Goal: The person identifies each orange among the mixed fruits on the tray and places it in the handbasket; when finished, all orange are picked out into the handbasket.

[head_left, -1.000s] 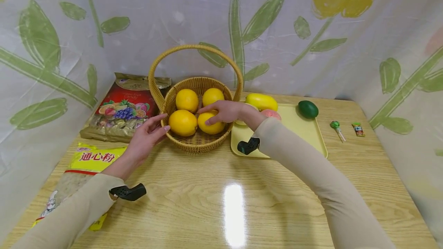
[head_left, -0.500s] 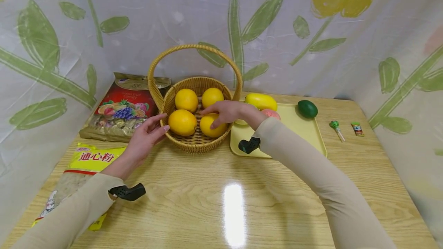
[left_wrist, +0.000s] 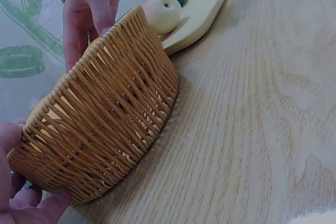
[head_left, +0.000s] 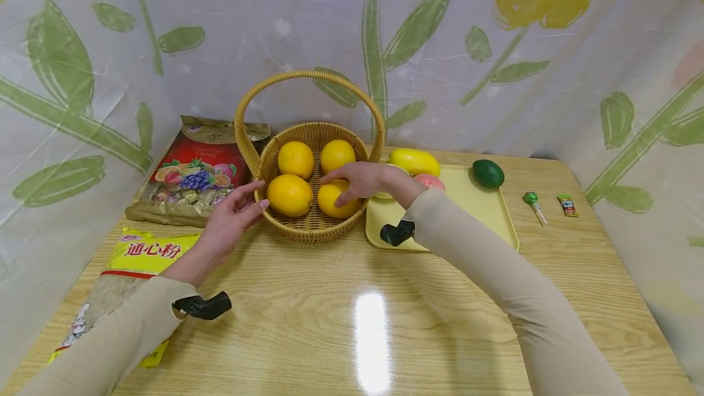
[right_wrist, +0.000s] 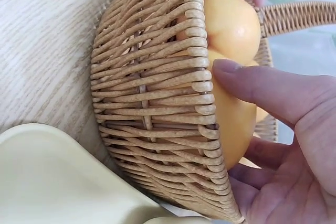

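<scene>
A wicker basket (head_left: 313, 236) with a tall handle holds several yellow-orange oranges. In the head view, my right hand (head_left: 363, 179) reaches over the rim to the front right orange (head_left: 331, 201). The right wrist view shows the thumb on the near side of this orange (right_wrist: 231, 124), with fingers curled behind it; it sits low in the basket. My left hand (head_left: 233, 219) rests at the basket's left side, fingertips and thumb at the rim. In the left wrist view its fingers (left_wrist: 44, 205) lie along the outer wicker wall.
Right of the basket, a pale yellow tray (head_left: 467, 219) bears a yellow fruit (head_left: 415, 162), a pink one (head_left: 430, 182) and a dark green one (head_left: 488, 174). A lollipop (head_left: 535, 206) and wrapped candy (head_left: 568, 206) lie farther right. A candy bag (head_left: 192, 170) and pasta bag (head_left: 129, 274) lie left.
Over the first half second the front right orange shifts slightly within the basket and the right hand's fingers move a little with it. The left hand stays at the rim.
</scene>
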Available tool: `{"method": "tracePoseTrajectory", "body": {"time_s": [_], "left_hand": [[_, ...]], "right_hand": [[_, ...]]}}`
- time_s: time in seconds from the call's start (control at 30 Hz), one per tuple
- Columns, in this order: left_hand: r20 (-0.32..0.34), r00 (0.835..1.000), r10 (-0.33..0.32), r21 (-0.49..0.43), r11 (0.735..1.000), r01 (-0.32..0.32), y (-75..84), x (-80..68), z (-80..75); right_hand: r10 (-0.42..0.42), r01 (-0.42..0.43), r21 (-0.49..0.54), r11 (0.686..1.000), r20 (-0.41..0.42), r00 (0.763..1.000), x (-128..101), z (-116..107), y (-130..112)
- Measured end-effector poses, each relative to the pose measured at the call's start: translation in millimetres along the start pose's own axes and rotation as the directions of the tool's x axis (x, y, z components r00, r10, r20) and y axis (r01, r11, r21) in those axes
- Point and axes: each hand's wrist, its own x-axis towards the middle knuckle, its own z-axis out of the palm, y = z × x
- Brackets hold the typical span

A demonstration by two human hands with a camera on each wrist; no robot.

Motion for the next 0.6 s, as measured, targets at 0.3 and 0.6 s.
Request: {"method": "tracePoseTrajectory", "body": {"time_s": [0.3,0.6], "left_hand": [[0.002,1.000,0.007,-0.008,1.000,-0.007,-0.7,0.3,0.8],[0.001,1.000,0.011,0.002,1.000,-0.011,-0.2,0.0,0.6]], "right_hand": [[-0.102,0.105,0.009,0.994,-0.158,0.982,-16.7,6.3,4.3],[-0.013,0.161,0.331,0.930,-0.406,0.914,-53.9,27.9,12.3]]}}
